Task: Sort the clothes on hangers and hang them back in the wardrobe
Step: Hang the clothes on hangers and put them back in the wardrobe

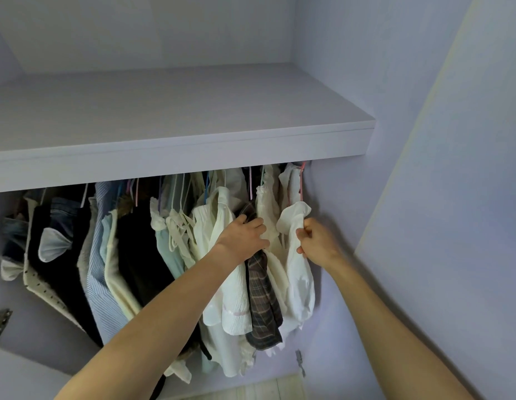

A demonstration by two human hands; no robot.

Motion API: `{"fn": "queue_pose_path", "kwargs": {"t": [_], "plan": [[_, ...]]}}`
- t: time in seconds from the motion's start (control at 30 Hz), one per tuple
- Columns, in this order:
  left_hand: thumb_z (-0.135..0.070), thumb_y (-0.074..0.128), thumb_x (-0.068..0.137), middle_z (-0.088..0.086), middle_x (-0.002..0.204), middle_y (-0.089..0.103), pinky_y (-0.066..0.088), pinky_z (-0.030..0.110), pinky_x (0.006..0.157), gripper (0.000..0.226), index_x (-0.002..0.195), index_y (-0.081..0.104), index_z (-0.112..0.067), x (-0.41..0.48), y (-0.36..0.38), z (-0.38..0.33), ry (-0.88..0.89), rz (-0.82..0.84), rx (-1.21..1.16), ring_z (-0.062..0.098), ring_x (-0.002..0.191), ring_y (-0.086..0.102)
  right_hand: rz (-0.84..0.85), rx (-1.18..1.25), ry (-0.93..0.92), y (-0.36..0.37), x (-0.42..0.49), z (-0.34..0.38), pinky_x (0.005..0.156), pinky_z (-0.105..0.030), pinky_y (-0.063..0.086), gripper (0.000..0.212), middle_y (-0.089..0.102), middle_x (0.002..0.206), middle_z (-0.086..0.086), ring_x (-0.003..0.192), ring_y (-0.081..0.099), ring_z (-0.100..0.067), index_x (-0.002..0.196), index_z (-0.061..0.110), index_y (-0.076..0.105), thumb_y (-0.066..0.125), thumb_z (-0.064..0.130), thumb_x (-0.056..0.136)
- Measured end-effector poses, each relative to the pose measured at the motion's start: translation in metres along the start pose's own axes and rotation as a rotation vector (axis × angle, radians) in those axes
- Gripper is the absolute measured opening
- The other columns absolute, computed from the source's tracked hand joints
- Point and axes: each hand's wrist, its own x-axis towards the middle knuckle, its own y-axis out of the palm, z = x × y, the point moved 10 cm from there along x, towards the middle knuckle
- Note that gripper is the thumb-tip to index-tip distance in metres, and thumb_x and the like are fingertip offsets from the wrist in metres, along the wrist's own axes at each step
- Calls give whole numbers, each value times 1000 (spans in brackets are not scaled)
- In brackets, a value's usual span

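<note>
Row of hung clothes [129, 241] under the shelf [193, 157], long axes vertical, hems down. Left hand [245, 235]: fingers curled round the dark plaid shirt [262, 290], gripping near its top; the shirt drops straight below the fingers. Just to the right, right hand [316, 241]: fingers curled, pinching the white blouse [300, 284] at its shoulder. The blouse hangs from a pink hanger [302, 180] above the fingertips, beside the wardrobe side wall [337, 197].

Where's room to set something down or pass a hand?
The pale lilac shelf is bare; so is a narrow strip between the white blouse in the right hand and the lilac side wall. Clothes around the dark plaid shirt gripped by the left hand are packed.
</note>
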Motion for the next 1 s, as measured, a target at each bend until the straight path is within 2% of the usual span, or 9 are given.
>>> {"fn": "queue_pose_path", "kwargs": {"t": [0.13,0.17,0.27,0.47,0.57,0.7,0.8,0.93,1.0], "plan": [[-11,54,97,6,144,43,31,44,111,39,133,52,-26,0,1,1,2,7,19,24,145,23,-89,11,-106,-8,-23,12,52,-20,43,15,57,81,5,63,67,-11,87,22,44,45,21,103],[-11,53,97,7,144,42,30,44,111,39,134,52,-25,0,0,1,2,10,19,24,145,22,-108,-13,-134,-11,-27,15,53,-22,44,14,58,81,4,65,68,-14,88,22,45,45,21,103],[-11,52,98,7,145,41,29,44,111,40,136,50,-25,1,0,-1,8,19,20,24,145,21,-159,-61,-197,-21,-32,22,63,-39,52,10,61,82,0,71,67,-22,92,18,48,46,21,102],[-13,54,98,7,146,40,28,44,112,42,137,50,-26,1,0,-1,-3,23,14,24,146,21,-214,-78,-197,-39,-3,36,70,-49,55,11,63,84,-4,74,67,-27,96,13,52,47,22,100],[-12,52,99,7,147,40,28,45,114,42,138,49,-26,2,1,-2,-9,18,7,24,147,19,-218,-129,-155,-41,23,43,69,-46,55,14,65,84,-7,78,69,-29,94,11,51,45,23,100],[-12,53,99,8,146,40,29,45,112,42,138,49,-25,2,2,-2,-3,13,3,25,147,19,-146,-223,-72,-31,48,39,77,-42,56,18,69,96,-14,88,68,-34,105,7,54,44,21,98],[-11,51,99,8,146,41,28,46,113,39,136,51,-25,4,4,-2,-7,7,-19,25,147,19,-100,-337,-42,-20,52,30,71,-34,46,20,66,98,-11,93,65,-34,110,4,53,46,19,99],[-11,54,98,9,149,38,25,47,114,40,136,52,-24,6,5,-2,-6,-9,-43,25,149,16,-156,-391,-51,-23,50,28,75,-37,49,21,67,106,-15,97,63,-37,108,4,53,44,21,100],[-12,56,96,9,156,29,18,47,119,44,138,48,-25,7,4,-1,-18,-36,-64,26,151,10,-196,-442,-48,-27,48,28,76,-40,50,21,66,108,-16,98,63,-38,107,6,52,43,24,100]]}}
